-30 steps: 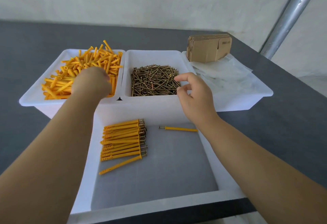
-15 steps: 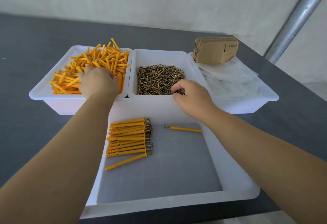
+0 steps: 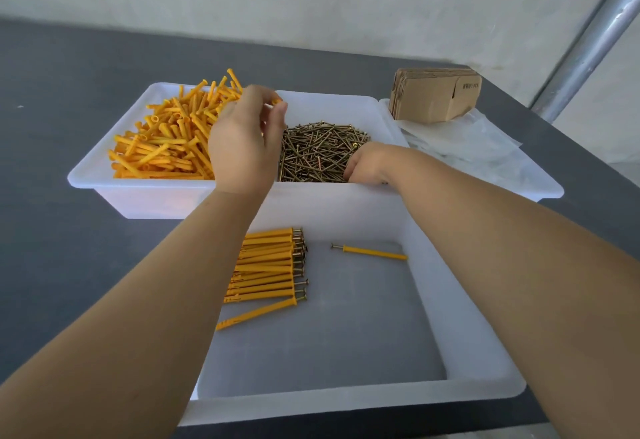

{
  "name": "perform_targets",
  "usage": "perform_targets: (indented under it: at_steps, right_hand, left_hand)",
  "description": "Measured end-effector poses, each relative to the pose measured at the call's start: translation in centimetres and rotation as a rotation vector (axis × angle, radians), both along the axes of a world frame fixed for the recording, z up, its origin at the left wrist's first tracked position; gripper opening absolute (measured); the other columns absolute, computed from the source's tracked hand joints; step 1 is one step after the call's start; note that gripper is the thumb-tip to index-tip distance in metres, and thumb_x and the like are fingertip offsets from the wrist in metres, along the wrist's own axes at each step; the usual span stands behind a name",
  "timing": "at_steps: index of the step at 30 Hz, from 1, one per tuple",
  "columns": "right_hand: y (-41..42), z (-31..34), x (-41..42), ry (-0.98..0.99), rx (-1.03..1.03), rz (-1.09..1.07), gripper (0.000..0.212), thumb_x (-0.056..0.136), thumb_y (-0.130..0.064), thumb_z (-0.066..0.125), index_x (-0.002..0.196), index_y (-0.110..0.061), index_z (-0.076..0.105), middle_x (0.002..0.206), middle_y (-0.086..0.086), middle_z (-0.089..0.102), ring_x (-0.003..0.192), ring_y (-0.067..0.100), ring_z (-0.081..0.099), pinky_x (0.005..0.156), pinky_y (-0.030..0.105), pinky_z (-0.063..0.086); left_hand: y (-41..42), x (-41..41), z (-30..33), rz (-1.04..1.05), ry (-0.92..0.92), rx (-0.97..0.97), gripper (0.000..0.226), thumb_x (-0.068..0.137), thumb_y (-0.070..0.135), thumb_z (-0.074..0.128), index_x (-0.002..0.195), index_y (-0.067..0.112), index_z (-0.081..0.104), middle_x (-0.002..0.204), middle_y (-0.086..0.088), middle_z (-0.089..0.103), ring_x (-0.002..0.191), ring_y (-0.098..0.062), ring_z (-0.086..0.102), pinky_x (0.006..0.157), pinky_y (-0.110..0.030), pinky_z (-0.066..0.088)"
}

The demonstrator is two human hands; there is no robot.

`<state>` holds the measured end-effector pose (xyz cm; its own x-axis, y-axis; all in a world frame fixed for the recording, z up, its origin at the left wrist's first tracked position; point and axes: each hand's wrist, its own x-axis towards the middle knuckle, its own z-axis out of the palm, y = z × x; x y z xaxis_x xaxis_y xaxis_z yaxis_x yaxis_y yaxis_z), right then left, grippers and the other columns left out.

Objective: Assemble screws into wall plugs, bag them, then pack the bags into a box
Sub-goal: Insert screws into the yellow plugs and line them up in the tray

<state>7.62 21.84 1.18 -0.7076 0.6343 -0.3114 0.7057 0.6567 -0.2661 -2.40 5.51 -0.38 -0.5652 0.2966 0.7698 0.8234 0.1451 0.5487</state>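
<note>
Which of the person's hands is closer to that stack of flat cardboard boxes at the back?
Right. The right hand is down in the screw pile, nearer the cardboard boxes. The left hand is raised farther away, pinching an orange wall plug.

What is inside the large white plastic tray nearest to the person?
The large white tray holds a row of orange wall plugs with screws inserted and one separate assembled plug. The left forearm covers the row's left end.

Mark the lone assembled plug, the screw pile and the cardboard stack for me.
lone assembled plug point(image 3: 375, 253): head view, middle of its orange shaft.
screw pile point(image 3: 317, 151): head view, centre of the heap.
cardboard stack point(image 3: 427, 99): head view, its front face.
</note>
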Motion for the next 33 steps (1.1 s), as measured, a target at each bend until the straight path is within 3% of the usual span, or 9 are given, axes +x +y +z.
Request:
perform_targets:
  at_steps: [6, 10, 15, 18, 21, 23, 27, 29, 33]
  right_hand:
    - [0.2, -0.9, 0.2, 0.139, 0.011, 0.0, 0.025, 0.088, -0.015, 0.069, 0.111, -0.008, 0.073, 0.116, 0.011, 0.069, 0.112, 0.028, 0.062, 0.099, 0.04, 0.05]
    - [0.2, -1.0, 0.7, 0.295, 0.01, -0.018, 0.017, 0.086, -0.009, 0.072, 0.102, -0.012, 0.077, 0.111, 0.003, 0.072, 0.108, 0.02, 0.063, 0.09, 0.027, 0.048]
    - [0.7, -0.7, 1.6, 0.377, 0.054, -0.089, 0.029, 0.093, 0.001, 0.057, 0.111, -0.013, 0.075, 0.121, 0.005, 0.068, 0.114, 0.023, 0.06, 0.092, 0.026, 0.045]
    - [0.4, -0.2, 2.8, 0.523, 0.07, -0.123, 0.03, 0.097, -0.003, 0.049, 0.108, -0.013, 0.075, 0.113, 0.003, 0.071, 0.099, 0.021, 0.065, 0.087, 0.033, 0.052]
    - [-1.2, 0.4, 3.9, 0.917, -0.435, -0.34, 0.025, 0.099, -0.008, 0.05, 0.094, -0.016, 0.073, 0.087, 0.001, 0.07, 0.07, 0.01, 0.063, 0.064, 0.027, 0.054]
    - [-3.0, 0.6, 4.4, 1.032, -0.74, -0.363, 0.023, 0.099, -0.008, 0.052, 0.092, -0.015, 0.072, 0.076, -0.001, 0.066, 0.065, 0.006, 0.061, 0.056, 0.019, 0.05]
    - [-5.6, 0.0, 5.3, 0.863, -0.539, 0.008, 0.018, 0.096, -0.01, 0.061, 0.091, -0.025, 0.07, 0.083, -0.011, 0.074, 0.073, 0.003, 0.071, 0.059, 0.016, 0.05]
    - [-6.2, -0.3, 5.3, 0.746, -0.446, 0.142, 0.011, 0.094, -0.012, 0.064, 0.09, -0.019, 0.071, 0.08, -0.005, 0.075, 0.076, 0.006, 0.072, 0.065, 0.02, 0.052]
    - [-6.6, -0.7, 5.0, 0.768, -0.489, 0.094, 0.013, 0.094, -0.015, 0.064, 0.08, -0.016, 0.063, 0.08, 0.003, 0.076, 0.079, 0.011, 0.074, 0.066, 0.025, 0.054]
  left_hand:
    - [0.3, 0.5, 0.3, -0.069, -0.045, -0.004, 0.023, 0.101, 0.022, 0.048, 0.104, 0.003, 0.061, 0.069, -0.01, 0.064, 0.062, -0.027, 0.06, 0.062, -0.047, 0.046]
    - [0.3, 0.8, 0.7, -0.164, -0.114, -0.02, 0.023, 0.102, 0.023, 0.047, 0.105, 0.004, 0.059, 0.071, -0.01, 0.059, 0.058, -0.028, 0.056, 0.058, -0.048, 0.046]
    - [-0.2, 0.9, 0.6, -0.276, -0.15, -0.157, 0.02, 0.102, 0.021, 0.049, 0.107, 0.009, 0.064, 0.079, -0.014, 0.062, 0.063, -0.018, 0.048, 0.062, -0.037, 0.042]
    - [-0.6, 0.7, 0.6, -0.326, -0.179, -0.22, 0.018, 0.102, 0.02, 0.05, 0.108, 0.012, 0.066, 0.081, -0.012, 0.063, 0.067, -0.017, 0.051, 0.062, -0.033, 0.042]
    - [-0.6, 0.8, 0.3, -0.374, -0.21, -0.347, 0.019, 0.101, 0.021, 0.052, 0.107, 0.011, 0.067, 0.08, -0.015, 0.064, 0.073, -0.026, 0.056, 0.064, -0.036, 0.043]
    - [-0.4, 1.1, 0.2, -0.395, -0.222, -0.393, 0.02, 0.101, 0.022, 0.053, 0.104, 0.007, 0.066, 0.076, -0.018, 0.063, 0.068, -0.03, 0.055, 0.062, -0.038, 0.044]
    - [-0.3, 1.5, 0.3, -0.451, -0.257, -0.341, 0.02, 0.102, 0.019, 0.051, 0.096, 0.003, 0.062, 0.072, -0.014, 0.062, 0.06, -0.024, 0.051, 0.057, -0.036, 0.043]
    - [-0.4, 1.6, 0.3, -0.479, -0.262, -0.333, 0.017, 0.101, 0.015, 0.051, 0.097, 0.005, 0.064, 0.071, -0.011, 0.061, 0.064, -0.026, 0.055, 0.058, -0.036, 0.045]
    - [-0.2, 2.0, 0.2, -0.54, -0.276, -0.389, 0.017, 0.1, 0.009, 0.052, 0.094, 0.002, 0.066, 0.074, -0.01, 0.062, 0.059, -0.009, 0.048, 0.059, -0.027, 0.042]
